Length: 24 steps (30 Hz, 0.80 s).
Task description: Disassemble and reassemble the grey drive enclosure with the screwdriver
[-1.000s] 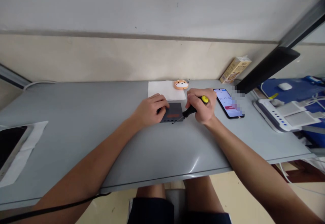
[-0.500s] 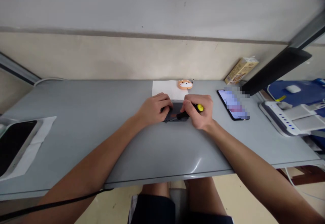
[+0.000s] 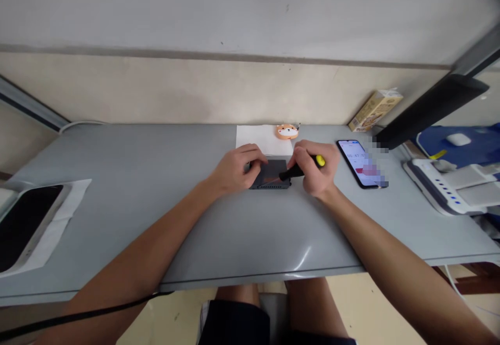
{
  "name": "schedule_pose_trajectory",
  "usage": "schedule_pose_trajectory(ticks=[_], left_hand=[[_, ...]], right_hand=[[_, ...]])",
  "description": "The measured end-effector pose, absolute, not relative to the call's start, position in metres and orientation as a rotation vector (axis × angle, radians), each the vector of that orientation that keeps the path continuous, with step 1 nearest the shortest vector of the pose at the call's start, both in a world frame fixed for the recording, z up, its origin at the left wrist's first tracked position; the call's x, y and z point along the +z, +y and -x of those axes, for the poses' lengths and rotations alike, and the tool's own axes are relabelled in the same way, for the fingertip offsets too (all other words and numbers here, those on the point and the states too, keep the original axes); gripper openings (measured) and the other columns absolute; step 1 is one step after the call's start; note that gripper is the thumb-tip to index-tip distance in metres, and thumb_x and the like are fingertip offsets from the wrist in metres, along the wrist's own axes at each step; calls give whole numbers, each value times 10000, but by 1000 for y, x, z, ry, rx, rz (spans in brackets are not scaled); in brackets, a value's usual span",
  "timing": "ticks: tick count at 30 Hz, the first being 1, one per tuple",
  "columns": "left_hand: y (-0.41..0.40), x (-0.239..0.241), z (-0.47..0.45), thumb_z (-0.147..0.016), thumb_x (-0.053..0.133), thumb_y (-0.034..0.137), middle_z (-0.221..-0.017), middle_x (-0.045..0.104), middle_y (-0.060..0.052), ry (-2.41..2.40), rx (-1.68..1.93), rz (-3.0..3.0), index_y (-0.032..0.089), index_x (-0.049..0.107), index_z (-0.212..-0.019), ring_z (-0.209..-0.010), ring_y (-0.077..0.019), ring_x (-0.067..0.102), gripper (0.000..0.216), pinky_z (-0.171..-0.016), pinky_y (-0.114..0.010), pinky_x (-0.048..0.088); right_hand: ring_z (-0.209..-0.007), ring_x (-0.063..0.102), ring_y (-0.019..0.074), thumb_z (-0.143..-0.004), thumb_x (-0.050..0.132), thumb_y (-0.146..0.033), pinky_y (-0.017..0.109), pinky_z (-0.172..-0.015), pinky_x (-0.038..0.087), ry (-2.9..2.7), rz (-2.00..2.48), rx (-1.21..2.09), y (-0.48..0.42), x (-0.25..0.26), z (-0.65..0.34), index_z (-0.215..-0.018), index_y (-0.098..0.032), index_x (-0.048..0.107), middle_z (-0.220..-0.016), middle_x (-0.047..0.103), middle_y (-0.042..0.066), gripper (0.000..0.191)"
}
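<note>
Left hand (image 3: 236, 170) grips dark grey metal box (image 3: 270, 181), which lies mid-desk, nearer the rear edge of the grey desk (image 3: 117, 152). Right hand (image 3: 316, 168) clenches yellow-capped screwdriver (image 3: 301, 169), its shaft over the box.

Both arms are bare all the way to the left hand (image 3: 234, 170) and right hand (image 3: 314, 170). A thin black cord (image 3: 97, 311) crosses the left forearm (image 3: 144, 243). Under the desk (image 3: 117, 157), dark navy shorts (image 3: 234, 324) stop short of the bare knees (image 3: 238, 294).
</note>
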<state>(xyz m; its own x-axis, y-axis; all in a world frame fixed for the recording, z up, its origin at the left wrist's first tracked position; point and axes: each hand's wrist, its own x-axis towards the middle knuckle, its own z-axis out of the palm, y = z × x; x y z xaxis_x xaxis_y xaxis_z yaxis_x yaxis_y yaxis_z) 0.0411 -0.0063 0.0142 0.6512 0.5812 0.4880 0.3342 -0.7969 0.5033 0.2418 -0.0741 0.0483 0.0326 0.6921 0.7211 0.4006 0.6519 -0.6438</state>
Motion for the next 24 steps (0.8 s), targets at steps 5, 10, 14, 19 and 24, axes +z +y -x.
schedule_pose_trajectory(ticks=[5, 10, 14, 19, 24], left_hand=[[-3, 10, -40, -911, 429, 86, -916, 686, -37, 725, 935, -2464, 199, 694, -909, -863, -171, 640, 288, -803, -320, 516], [3, 6, -40, -892, 447, 86, -897, 679, -44, 666, 952, -2521, 189, 685, -896, -884, -179, 637, 260, -807, -319, 518], [2, 7, -40, -900, 449, 83, -891, 672, -44, 645, 970, -2560, 188, 682, -887, -879, -177, 627, 256, -804, -319, 518], [1, 7, -40, -908, 451, 82, -882, 661, -44, 626, 971, -2584, 185, 672, -877, -865, -178, 616, 245, -794, -321, 517], [2, 7, -40, -910, 452, 84, -889, 663, -46, 630, 965, -2610, 189, 677, -882, -865, -179, 619, 250, -797, -322, 520]], right_hand=[[-454, 417, 97, -912, 501, -167, 282, -484, 291, -1660, 857, 199, -76, 46, -236, -547, -197, 539, -484, 500, -15, 368], [-419, 357, 107, -866, 492, -140, 299, -459, 274, -1803, 677, 20, -83, 41, -221, -580, -223, 483, -457, 454, -29, 297], [-418, 391, 114, -890, 481, -158, 306, -450, 284, -1755, 687, 23, -83, 39, -221, -581, -228, 468, -459, 462, -21, 316], [-418, 388, 113, -908, 471, -172, 305, -448, 278, -1758, 713, 33, -81, 40, -223, -575, -227, 459, -458, 450, -19, 338], [-427, 381, 107, -901, 475, -150, 291, -452, 277, -1737, 721, 46, -81, 43, -226, -561, -218, 470, -450, 428, -23, 347]])
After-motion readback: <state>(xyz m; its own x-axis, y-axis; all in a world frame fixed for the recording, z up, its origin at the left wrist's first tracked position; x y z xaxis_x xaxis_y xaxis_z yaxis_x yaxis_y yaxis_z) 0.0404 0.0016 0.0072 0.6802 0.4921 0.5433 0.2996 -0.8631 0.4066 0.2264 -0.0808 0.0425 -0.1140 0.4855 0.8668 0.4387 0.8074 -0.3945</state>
